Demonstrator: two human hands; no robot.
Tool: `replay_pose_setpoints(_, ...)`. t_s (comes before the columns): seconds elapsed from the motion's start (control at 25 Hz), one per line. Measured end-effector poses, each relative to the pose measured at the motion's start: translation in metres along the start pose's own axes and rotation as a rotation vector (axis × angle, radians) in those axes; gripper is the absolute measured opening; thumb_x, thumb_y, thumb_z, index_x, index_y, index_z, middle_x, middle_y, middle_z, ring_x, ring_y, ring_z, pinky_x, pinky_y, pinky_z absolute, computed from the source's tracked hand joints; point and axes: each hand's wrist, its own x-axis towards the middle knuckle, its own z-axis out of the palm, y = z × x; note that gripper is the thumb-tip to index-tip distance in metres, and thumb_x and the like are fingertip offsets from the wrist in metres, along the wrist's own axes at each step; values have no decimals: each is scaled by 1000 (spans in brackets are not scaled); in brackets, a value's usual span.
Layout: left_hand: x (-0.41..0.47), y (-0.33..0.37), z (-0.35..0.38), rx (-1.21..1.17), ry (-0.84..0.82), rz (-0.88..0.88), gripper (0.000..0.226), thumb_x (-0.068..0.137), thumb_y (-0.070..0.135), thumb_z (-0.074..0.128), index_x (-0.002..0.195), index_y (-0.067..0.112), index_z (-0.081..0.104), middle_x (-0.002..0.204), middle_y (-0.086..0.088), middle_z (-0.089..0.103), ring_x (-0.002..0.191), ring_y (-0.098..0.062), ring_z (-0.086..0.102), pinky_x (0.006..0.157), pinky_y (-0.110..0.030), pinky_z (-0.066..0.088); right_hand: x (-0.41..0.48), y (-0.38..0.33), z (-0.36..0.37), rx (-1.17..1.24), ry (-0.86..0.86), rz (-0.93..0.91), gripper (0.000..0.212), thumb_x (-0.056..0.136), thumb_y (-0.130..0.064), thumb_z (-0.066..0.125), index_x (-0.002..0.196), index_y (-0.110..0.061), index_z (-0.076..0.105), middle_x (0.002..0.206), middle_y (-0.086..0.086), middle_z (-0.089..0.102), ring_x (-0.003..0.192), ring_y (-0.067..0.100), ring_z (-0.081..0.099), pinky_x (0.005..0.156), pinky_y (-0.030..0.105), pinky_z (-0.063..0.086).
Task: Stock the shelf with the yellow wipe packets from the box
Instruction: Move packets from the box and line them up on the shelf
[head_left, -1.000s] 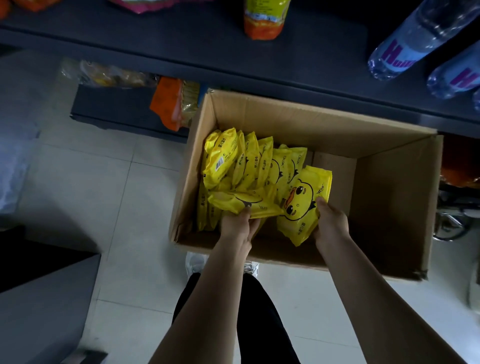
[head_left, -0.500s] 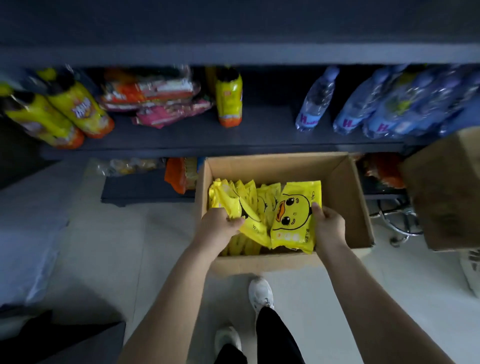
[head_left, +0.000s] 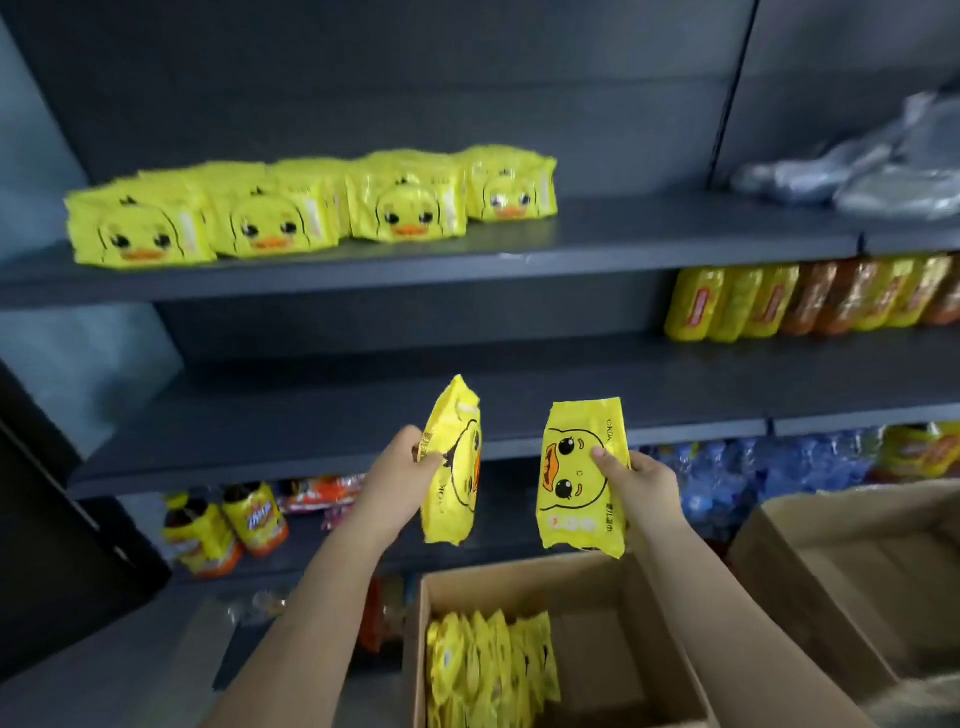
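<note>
Hands: risen out of the box (head_left: 587, 579) since half a second ago, each bringing a packet up before the shelving.
Left hand (head_left: 400, 467): fingers curled round the edge of the first yellow packet (head_left: 454, 488), held on end.
Right hand (head_left: 647, 480): thumb pinching the duck face of the second yellow packet (head_left: 574, 499), just right of the first, apart.
Remaining packets (head_left: 488, 670): on edge in the box, below both grips.
Stocked row (head_left: 291, 208): on the upper shelf (head_left: 649, 234), above and left of the grips.
Bottles (head_left: 727, 483): behind the right hand, blurred, probably water.

Dark grey shelf (head_left: 649, 228) in front of me, yellow wipe packets (head_left: 291, 208) ranged along its top board at left, grey plastic bundles (head_left: 857, 171) at right, yellow and orange packs (head_left: 805, 301) one level down
</note>
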Motion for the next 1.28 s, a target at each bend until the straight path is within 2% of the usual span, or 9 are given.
replay_pose_setpoints(0.16,19,61,-20,101,83,113,12,94,20,46,97,12,55,90,-5,60,80,-22,53,66,-31,37,20,-74,-11,-51,-79,-153,12,88,-18,64,82,-8,65,77,10,68,62,21,64,56,29,55)
replay_pose_setpoints(0.28,33,103,-24,197,80,254,13,95,20,47,96,16,58,92,0,61,80,-16,54,65,-28,37,42,-122,-22,-62,-100,-241,14,89,-17,63,91,-4,66,80,12,68,67,25,63,65,35,53)
replay_pose_setpoints(0.4,48,142,-29,338,73,351,20,95,23,49,106,13,62,104,2,63,95,-14,55,76,-26,38,60,-155,-31,-35,-129,-277,9,90,-18,61,87,-10,65,85,12,69,76,30,65,76,44,55)
replay_pose_setpoints(0.48,61,167,-32,384,72,381,22,94,25,51,109,14,63,109,1,62,102,-14,55,81,-26,39,68,-172,-35,-18,-138,-296,9,91,-21,60,84,-18,63,87,10,70,80,30,67,77,43,56)
replay_pose_setpoints(0.6,88,206,-37,361,103,386,27,91,24,57,115,12,61,119,-6,61,110,-20,56,85,-27,42,83,-198,-38,-6,-132,-336,8,92,-23,59,87,-19,62,91,10,70,83,30,68,76,42,56)
replay_pose_setpoints(0.72,124,243,-43,310,124,388,28,89,22,61,114,9,61,120,-11,61,108,-22,57,83,-27,43,100,-227,-38,-12,-93,-376,12,94,-24,56,95,-13,61,89,9,68,79,29,66,71,37,54)
replay_pose_setpoints(0.92,196,281,-49,406,55,468,25,91,21,58,111,7,64,117,-8,62,105,-19,56,82,-27,41,139,-271,-25,-60,-43,-451,12,92,-23,56,91,-13,62,93,15,69,84,35,66,80,46,56)
replay_pose_setpoints(1.12,280,295,-48,486,-80,501,21,92,19,55,112,12,59,119,-9,59,98,-17,53,80,-27,39,190,-298,12,-85,-23,-471,10,90,-23,58,84,-17,62,93,15,70,88,35,67,82,49,55)
replay_pose_setpoints(1.28,347,286,-39,599,-90,496,20,93,16,53,111,9,59,119,-10,57,94,-18,50,76,-26,38,233,-299,37,-104,6,-433,11,90,-24,59,90,-14,64,89,13,71,84,34,68,81,47,56)
